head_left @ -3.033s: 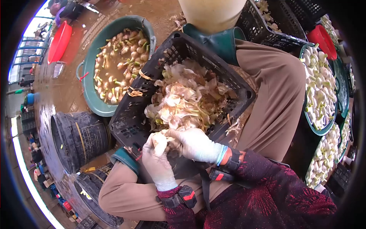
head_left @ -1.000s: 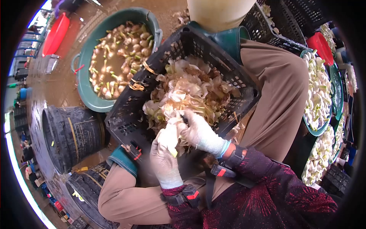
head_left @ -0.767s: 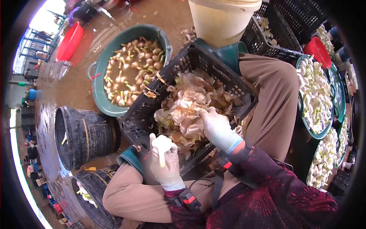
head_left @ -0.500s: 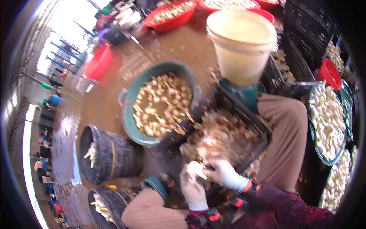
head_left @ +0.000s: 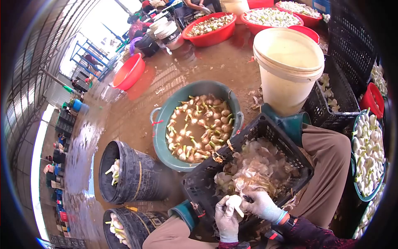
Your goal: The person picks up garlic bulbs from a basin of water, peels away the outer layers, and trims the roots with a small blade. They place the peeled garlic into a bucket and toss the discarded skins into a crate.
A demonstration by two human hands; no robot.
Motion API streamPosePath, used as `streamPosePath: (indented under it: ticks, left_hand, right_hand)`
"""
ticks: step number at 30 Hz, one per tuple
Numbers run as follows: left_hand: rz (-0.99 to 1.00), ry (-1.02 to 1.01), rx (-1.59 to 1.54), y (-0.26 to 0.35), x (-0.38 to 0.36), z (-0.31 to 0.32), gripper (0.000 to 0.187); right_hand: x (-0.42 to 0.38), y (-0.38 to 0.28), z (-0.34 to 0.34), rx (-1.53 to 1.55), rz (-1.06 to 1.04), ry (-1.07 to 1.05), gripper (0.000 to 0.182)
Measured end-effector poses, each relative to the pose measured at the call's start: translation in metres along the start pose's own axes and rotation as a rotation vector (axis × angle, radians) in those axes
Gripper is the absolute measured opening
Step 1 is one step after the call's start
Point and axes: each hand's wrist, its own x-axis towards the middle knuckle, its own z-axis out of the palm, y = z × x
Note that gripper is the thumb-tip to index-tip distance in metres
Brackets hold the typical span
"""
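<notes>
In the head view, my left hand (head_left: 226, 220) grips a white, peeled garlic bulb (head_left: 234, 202) whose short stem points down. My right hand (head_left: 265, 207), also gloved, is closed beside the bulb; something small and dark shows at its fingertips, too little to name. Both hands are at the near side of a black plastic crate (head_left: 199, 186), which holds a heap of papery garlic skins (head_left: 257, 168). Beyond it stands a green tub (head_left: 163, 145) of unpeeled garlic bulbs (head_left: 203, 124) in brownish water.
Two dark buckets (head_left: 141, 176) with white garlic lie tipped at left. A cream bucket (head_left: 286, 79) stands beyond my right knee. Peeled garlic fills an oval basin (head_left: 368, 153) at right. Red basins (head_left: 211, 36) and a person (head_left: 195, 6) are at the back.
The view has shifted, so the tub and crate now sit farther right and lower in the picture. My left hand still holds the garlic bulb, with my right hand close by.
</notes>
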Motion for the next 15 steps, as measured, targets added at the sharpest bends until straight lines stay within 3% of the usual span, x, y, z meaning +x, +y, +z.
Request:
streamPosePath:
  ticks: [3, 4, 6, 7, 9, 10, 11, 13, 15]
  left_hand:
    - [0.041, -0.028, 0.011, -0.003, 0.003, 0.002, 0.032]
    - [0.05, -0.027, 0.119, 0.0, 0.004, 0.006, 0.036]
    - [-0.015, -0.016, 0.252, 0.008, 0.002, 0.008, 0.044]
    - [-0.074, -0.003, 0.272, 0.011, -0.001, 0.009, 0.048]
    - [-0.123, 0.001, 0.364, 0.02, -0.009, 0.018, 0.049]
    - [-0.079, -0.02, 0.692, 0.015, 0.0, 0.01, 0.049]
    - [0.039, -0.006, 0.746, 0.005, 0.006, 0.007, 0.043]
    - [-0.206, 0.146, 0.499, 0.011, 0.005, 0.01, 0.039]
    - [-0.238, 0.143, 0.384, 0.01, 0.004, -0.005, 0.035]
  right_hand:
    - [0.006, 0.002, 0.009, 0.015, -0.171, 0.212, 0.021]
    - [0.009, 0.002, 0.011, -0.004, -0.113, 0.233, 0.019]
    - [0.01, -0.002, 0.003, 0.259, 0.172, 0.111, 0.021]
    - [0.007, -0.014, -0.005, 0.203, 0.179, 0.136, 0.02]
    - [0.011, 0.005, 0.008, -0.128, -0.195, 0.338, 0.016]
    - [0.011, 0.007, 0.011, -0.162, -0.235, 0.305, 0.015]
    - [0.009, 0.009, 0.015, -0.189, -0.277, 0.264, 0.014]
    - [0.013, 0.013, 0.018, -0.17, -0.205, 0.243, 0.013]
    - [0.021, 0.011, 0.012, -0.107, -0.086, 0.271, 0.01]
